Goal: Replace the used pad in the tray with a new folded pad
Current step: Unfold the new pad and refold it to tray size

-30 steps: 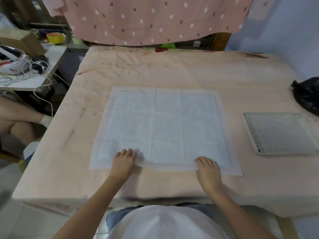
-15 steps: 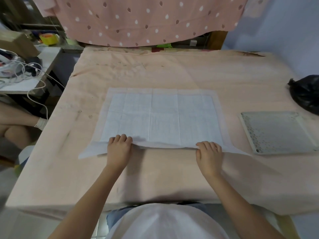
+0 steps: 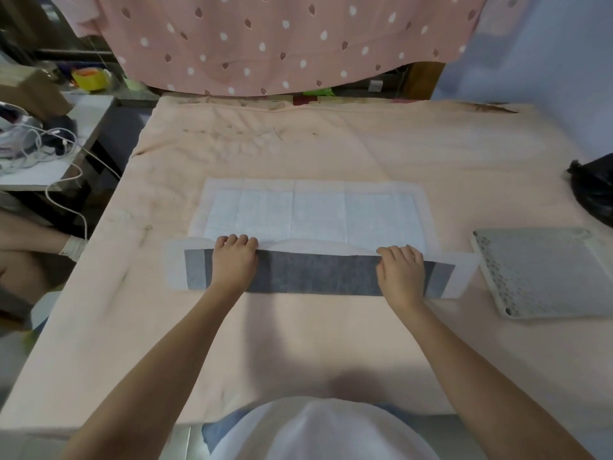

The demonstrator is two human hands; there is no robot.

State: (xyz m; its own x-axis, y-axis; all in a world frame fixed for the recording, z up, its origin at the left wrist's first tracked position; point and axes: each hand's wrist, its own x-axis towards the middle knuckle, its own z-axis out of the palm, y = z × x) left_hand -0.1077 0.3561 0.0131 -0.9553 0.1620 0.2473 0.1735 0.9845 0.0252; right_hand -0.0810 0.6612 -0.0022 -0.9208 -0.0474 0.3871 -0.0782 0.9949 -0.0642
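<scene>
While no brand, label or writing can be read anywhere, the new pad (image 3: pixel 315 210) lies spread on the peach-covered table (image 3: pixel 331 343), its near edge turned up and over so that a grey strip of its underside faces up between the two hands. Left hand (image 3: pixel 234 262) grips that folded edge toward the left, fingers (image 3: pixel 237 240) curled over the fold line, close together, thumb hidden beneath. Right hand (image 3: pixel 401 272) grips the same edge toward the right, fingers (image 3: pixel 394 252) bent over the fold, thumb tucked out of sight. White borders of the pad stick out past both hands. To the right, just beside the pad's right end, sits the pale tray (image 3: pixel 544 277) with a dotted surface; whether the two touch I cannot tell. Beyond the tray, at the right edge, a black bag (image 3: pixel 593 190) rests on the table. A pink dotted cloth (image 3: pixel 282 41) hangs behind.
</scene>
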